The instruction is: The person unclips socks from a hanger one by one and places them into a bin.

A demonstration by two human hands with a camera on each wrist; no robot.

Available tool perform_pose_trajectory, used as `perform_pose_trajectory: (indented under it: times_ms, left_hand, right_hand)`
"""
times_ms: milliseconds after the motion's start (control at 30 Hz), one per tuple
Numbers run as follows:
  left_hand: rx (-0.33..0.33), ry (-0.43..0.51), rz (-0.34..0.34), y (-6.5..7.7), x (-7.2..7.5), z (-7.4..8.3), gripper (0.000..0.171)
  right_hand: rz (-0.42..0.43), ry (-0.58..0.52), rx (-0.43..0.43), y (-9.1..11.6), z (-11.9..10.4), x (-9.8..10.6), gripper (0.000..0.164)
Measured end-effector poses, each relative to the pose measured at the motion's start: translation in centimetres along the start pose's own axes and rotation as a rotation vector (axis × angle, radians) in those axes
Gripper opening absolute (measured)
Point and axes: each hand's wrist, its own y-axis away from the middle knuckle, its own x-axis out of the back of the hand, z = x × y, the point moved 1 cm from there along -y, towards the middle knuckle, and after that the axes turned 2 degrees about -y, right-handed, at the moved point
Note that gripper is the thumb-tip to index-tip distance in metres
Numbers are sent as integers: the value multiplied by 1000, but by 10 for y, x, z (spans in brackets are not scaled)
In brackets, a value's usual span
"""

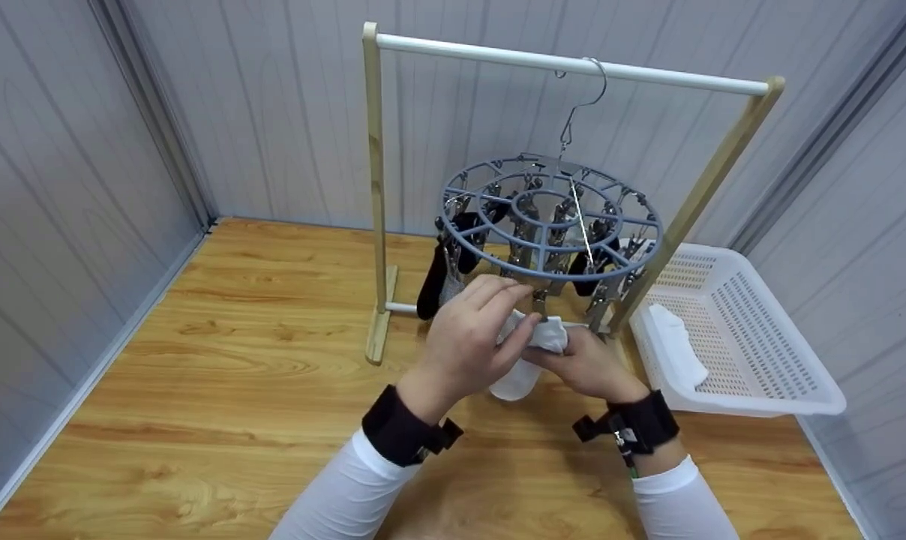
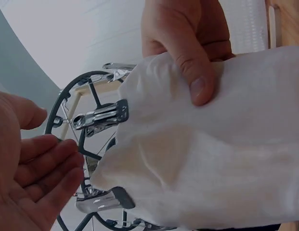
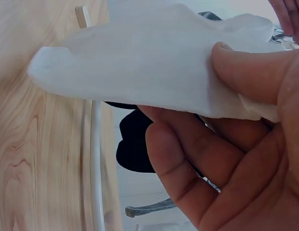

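A white sock [image 1: 516, 381] hangs toe down below the front of a round grey clip hanger [image 1: 543, 271]. In the left wrist view, two metal clips, an upper clip [image 2: 103, 115] and a lower clip [image 2: 103, 200], bite its opening edge. My right hand [image 1: 592, 364] pinches the sock near that edge, thumb on one face and fingers behind, as the right wrist view shows. Beside the clips is my left hand [image 1: 468, 337], its fingers loosely bent with nothing between them in the left wrist view [image 2: 36, 173].
The hanger's hook [image 1: 599, 86] loops over the white bar [image 1: 483, 52] of a wooden-legged stand. Black socks [image 1: 432, 281] and a grey one hang from other clips. At the right, a white plastic basket [image 1: 790, 352] holds another white item [image 1: 674, 345]. Walls stand behind and on both sides.
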Motion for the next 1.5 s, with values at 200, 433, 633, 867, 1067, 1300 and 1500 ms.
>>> perform_pose_trajectory:
  times_ms: [200, 433, 633, 867, 1067, 1300, 1500]
  left_hand:
    - [74, 35, -100, 6, -9, 2, 38]
    - [122, 117, -131, 8, -18, 7, 48]
    - [153, 166, -98, 8, -20, 9, 43]
    - [169, 161, -65, 8, -21, 9, 36]
    - [183, 154, -50, 8, -21, 8, 32]
    - [195, 144, -37, 8, -21, 8, 25]
    - [192, 141, -27, 8, -20, 9, 23]
  right_hand:
    - [-2, 5, 24, 0, -1, 1, 36]
    - [-11, 30, 18, 1, -2, 1, 34]
    - [-5, 44, 10, 1, -3, 1, 37]
    - [-16, 37, 11, 1, -2, 0, 42]
    - [-16, 41, 21, 0, -4, 0, 42]
    - [-31, 36, 39, 0, -5, 0, 42]
    - [-33, 33, 34, 1, -5, 1, 42]
